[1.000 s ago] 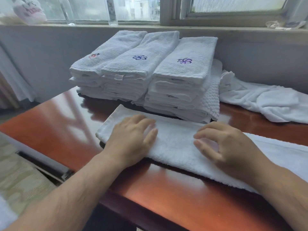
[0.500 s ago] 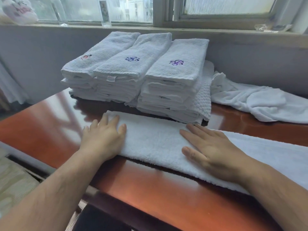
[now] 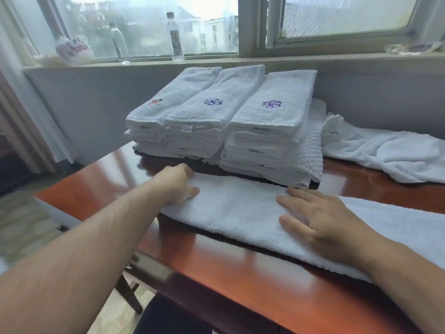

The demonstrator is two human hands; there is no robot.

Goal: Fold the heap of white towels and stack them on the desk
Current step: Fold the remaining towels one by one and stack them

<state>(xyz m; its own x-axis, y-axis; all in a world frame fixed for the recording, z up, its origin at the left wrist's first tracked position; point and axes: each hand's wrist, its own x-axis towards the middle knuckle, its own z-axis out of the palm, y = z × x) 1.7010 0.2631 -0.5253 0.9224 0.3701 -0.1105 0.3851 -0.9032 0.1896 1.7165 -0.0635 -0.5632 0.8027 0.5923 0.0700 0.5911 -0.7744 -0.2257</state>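
We are noting a long white terry towel (image 3: 236, 208), folded into a strip, lying along the front of the glossy reddish-brown wooden desk (image 3: 240, 285). The left hand (image 3: 177, 183) is gripping its left end, thumb on top. The right hand (image 3: 320, 218) is pressing flat on the strip, fingers straight and slightly spread. Behind it, three stacks of folded white towels (image 3: 240, 116) are sitting side by side, and a loose heap of white towels (image 3: 385, 150) is lying to their right.
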